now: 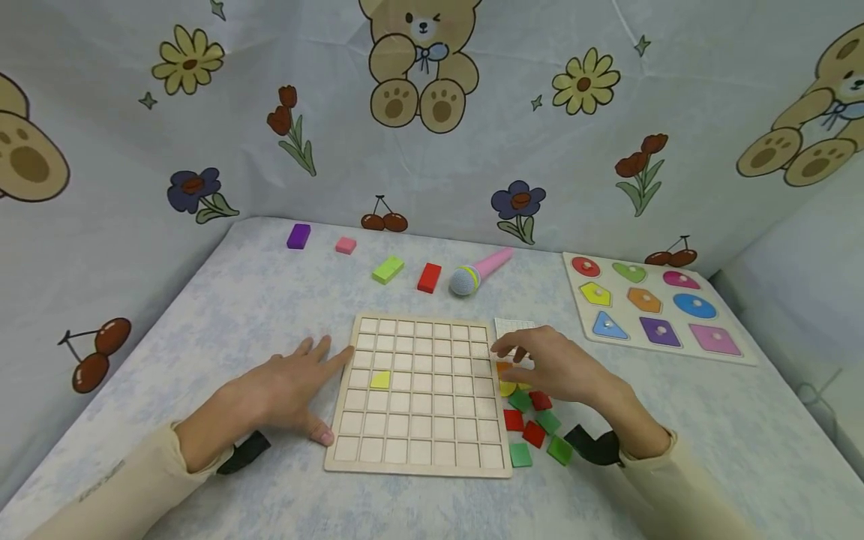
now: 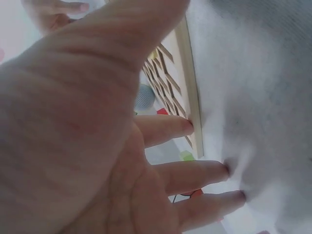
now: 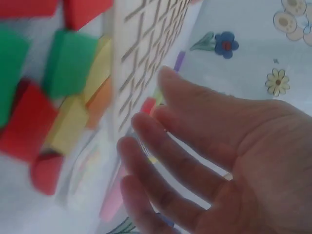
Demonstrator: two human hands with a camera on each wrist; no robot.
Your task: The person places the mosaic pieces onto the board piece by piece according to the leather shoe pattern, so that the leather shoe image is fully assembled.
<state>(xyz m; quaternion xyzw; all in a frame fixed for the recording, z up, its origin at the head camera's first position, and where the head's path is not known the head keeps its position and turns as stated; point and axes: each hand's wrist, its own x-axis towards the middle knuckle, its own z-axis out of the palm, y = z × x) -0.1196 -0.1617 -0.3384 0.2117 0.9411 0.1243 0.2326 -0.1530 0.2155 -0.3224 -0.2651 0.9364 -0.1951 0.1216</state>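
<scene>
Left hand (image 1: 283,386) spread, touching near edge of board (image 1: 424,383); yellow tile (image 1: 381,380) in grid beyond. Right hand (image 1: 553,364) empty, fingers loosely bent, loose tiles (image 1: 534,433) beneath and beside. Likely step: choosing tile; next calls for careful thumb-finger pinch.

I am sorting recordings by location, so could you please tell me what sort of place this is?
Probably a children's play corner, perhaps only staged: cartoon bears decorate the cloth behind the table, where a shape puzzle and a microphone lie.
</scene>
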